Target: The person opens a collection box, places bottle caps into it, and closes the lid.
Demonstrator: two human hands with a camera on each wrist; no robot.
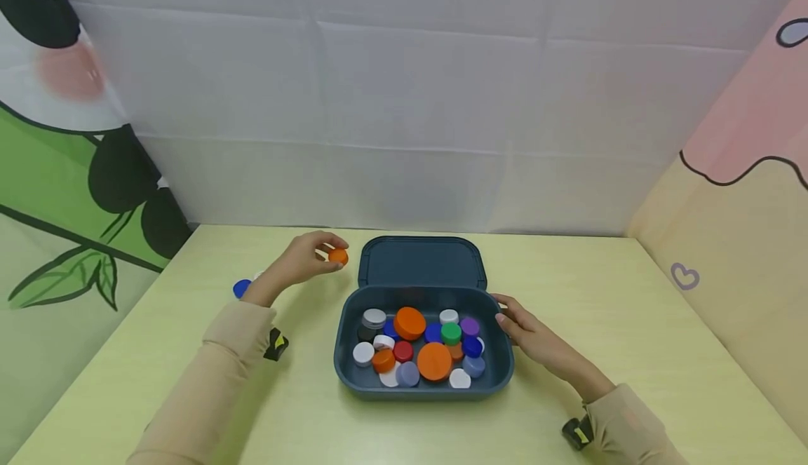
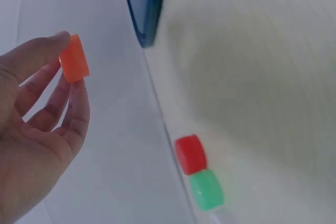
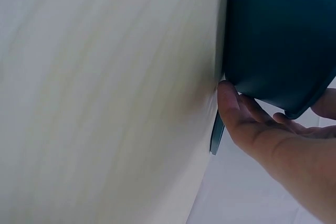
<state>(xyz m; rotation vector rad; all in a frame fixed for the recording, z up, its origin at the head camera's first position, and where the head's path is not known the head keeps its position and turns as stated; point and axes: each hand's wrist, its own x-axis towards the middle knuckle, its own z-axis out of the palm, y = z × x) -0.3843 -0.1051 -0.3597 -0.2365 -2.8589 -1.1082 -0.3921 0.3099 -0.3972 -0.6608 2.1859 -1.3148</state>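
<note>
My left hand pinches an orange bottle cap between thumb and fingertips, above the table and left of the lid. The left wrist view shows the same orange cap held on edge. A dark blue plastic box stands on the table, holding several bottle caps in orange, white, blue, purple, green and red. My right hand grips the box's right side, thumb at the rim and fingers along the outer wall. Part of the fingers is hidden in the head view.
Behind the box lies a dark blue lid. A blue cap sits on the table, partly behind the left forearm. In the left wrist view, a red cap and a green cap are side by side. A pale wall stands behind.
</note>
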